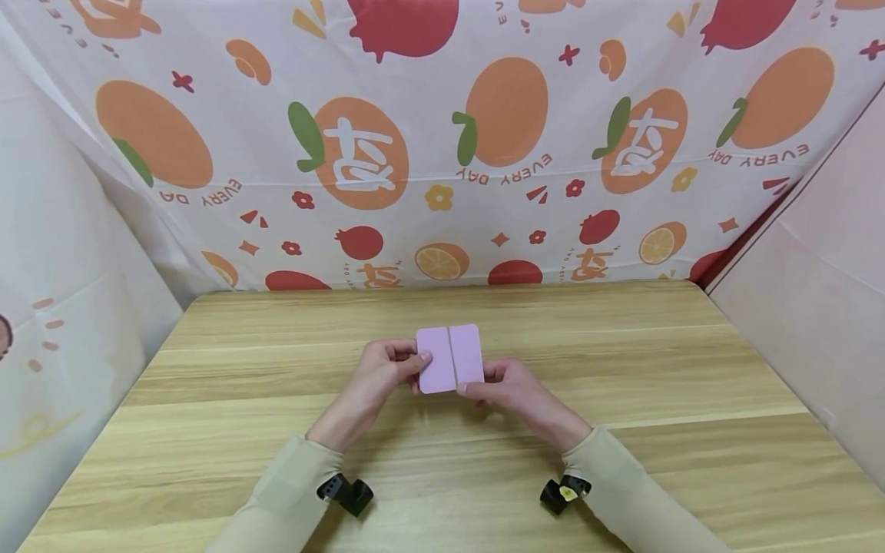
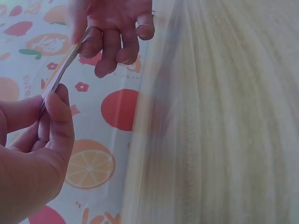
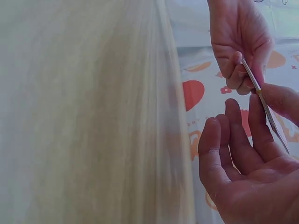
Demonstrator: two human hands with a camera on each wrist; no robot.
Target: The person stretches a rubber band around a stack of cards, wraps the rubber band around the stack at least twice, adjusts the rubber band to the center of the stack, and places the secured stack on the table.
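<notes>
A thin lilac square of card (image 1: pixel 468 355) with rounded corners is held up above the table. Around its middle runs a narrow tan rubber band (image 1: pixel 452 355), nearly upright in the head view. My left hand (image 1: pixel 383 375) pinches the left side, thumb on the front face and fingers behind. On the lower right, my right hand (image 1: pixel 518 392) pinches the card, its thumb tip beside the band's lower end. Both wrist views show the card (image 2: pixel 60 72) nearly edge-on. In the right wrist view, the other fingers of the right hand (image 3: pixel 247 163) are spread loosely.
Below the hands lies a wood-grain table (image 1: pixel 242 415). A white cloth (image 1: pixel 429 153) printed with fruit hangs along its back edge, and pale cloth walls (image 1: pixel 816 246) stand at both sides. Black wrist cameras (image 1: pixel 356 496) sit on both beige sleeves.
</notes>
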